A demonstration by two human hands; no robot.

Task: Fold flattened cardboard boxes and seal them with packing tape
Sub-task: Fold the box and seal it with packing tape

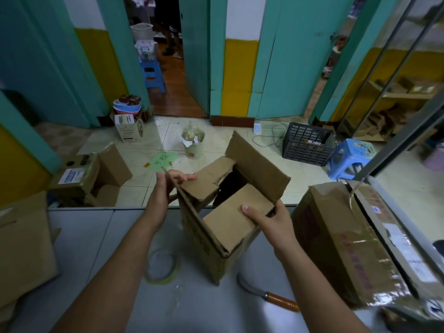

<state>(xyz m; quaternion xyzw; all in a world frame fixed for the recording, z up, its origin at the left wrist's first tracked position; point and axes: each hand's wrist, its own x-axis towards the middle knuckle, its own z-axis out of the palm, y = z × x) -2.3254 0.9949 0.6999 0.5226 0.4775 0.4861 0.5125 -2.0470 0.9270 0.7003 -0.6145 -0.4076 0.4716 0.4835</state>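
Print on the cardboard box (216, 251) side is blurred, not readable. Right hand (271, 224) fingers are partly hidden behind the box corner. Tape roll (165, 279) is partly covered by the left forearm. Taped carton (348, 241) is clipped by the right edge.

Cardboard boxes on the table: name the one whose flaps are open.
The small box in the middle, gripped by the left hand and right hand; its far flap stands up. The large box to its right is taped over.
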